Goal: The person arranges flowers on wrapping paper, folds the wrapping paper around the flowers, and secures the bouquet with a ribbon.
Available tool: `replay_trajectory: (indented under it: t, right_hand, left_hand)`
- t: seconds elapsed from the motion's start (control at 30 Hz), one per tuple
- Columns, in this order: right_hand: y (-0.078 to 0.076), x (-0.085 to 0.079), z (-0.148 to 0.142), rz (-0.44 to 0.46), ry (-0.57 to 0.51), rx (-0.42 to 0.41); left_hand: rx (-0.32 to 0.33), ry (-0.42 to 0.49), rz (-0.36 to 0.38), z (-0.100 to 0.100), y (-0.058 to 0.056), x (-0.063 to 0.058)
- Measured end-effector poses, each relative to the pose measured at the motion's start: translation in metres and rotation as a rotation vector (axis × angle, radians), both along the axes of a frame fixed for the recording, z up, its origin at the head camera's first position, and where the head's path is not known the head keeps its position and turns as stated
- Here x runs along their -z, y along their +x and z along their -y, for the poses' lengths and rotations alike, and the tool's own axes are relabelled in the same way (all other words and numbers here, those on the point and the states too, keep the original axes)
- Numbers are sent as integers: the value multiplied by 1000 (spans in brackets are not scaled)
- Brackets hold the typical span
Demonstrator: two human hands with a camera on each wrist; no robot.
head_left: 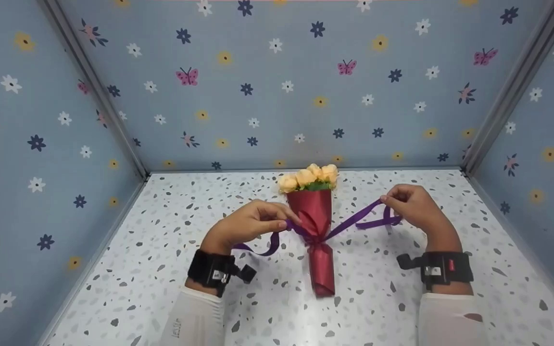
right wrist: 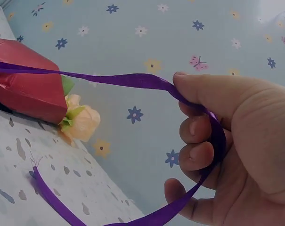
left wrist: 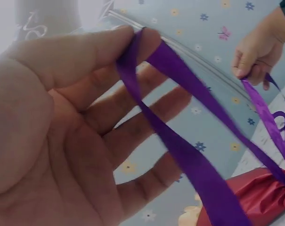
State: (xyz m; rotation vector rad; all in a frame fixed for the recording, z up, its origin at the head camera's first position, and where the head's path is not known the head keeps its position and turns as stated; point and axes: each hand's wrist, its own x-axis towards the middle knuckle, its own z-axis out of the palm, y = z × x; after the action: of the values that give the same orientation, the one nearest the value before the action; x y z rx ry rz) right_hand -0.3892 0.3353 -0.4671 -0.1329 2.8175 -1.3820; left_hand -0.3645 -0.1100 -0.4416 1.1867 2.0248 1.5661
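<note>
A bouquet of peach roses point(head_left: 306, 178) in dark red wrapping point(head_left: 322, 269) lies on the table, blooms pointing away from me. Purple ribbon point(head_left: 354, 218) is tied round its gathered waist, and both ends are stretched outward. My left hand point(head_left: 253, 221) pinches one end between thumb and index finger, left of the bouquet; in the left wrist view the ribbon point(left wrist: 189, 155) loops over the fingertip. To the right, my right hand point(head_left: 414, 206) pinches the other end. Its loose tail curls under the fingers in the right wrist view, with a frayed tip on the ribbon point(right wrist: 50, 197).
The white speckled table point(head_left: 161, 288) is bordered by blue panels point(head_left: 277, 86) printed with flowers and butterflies, at the back and both sides. Metal posts point(head_left: 99, 86) stand at the back corners. Black camera straps point(head_left: 207, 271) circle both wrists.
</note>
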Motion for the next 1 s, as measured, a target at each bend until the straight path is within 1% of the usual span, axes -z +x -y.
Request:
replay_trajectory:
  t: [0.03,0.13,0.27,0.33,0.47,0.57,0.63,0.73,0.83,1.0]
  right_hand:
    - [0,-1,1,1,-12,-4]
    - [0,-4,8,-19,-70,-37]
    - [0,-8,22,-51,-219,-134]
    - [0,-10,29,-47,-296,-193]
    - [1,-11,42,-29,-437,-263]
    - [0,-10,51,-44,-538,-275]
    - [0,-10,56,-69,-583,-269]
    - [0,-10,63,-106,-600,-254]
    - [1,-10,69,-106,-558,-241]
    - [3,-12,78,-39,-491,-225]
  left_hand:
    - [-5,-2,5,-3,0,1]
    - [-60,-12,5,-7,0,2]
    - [-144,-31,21,-7,-1,4]
    - [-169,-44,19,-6,-1,4]
    - [-186,-76,-11,-7,0,2]
    - [-189,-88,-25,-9,0,2]
    - [-190,-89,-24,-9,0,3]
    - [-185,-92,-13,-11,0,3]
    - [-177,-111,-7,-11,1,3]
    - [-171,-148,-11,-11,2,3]
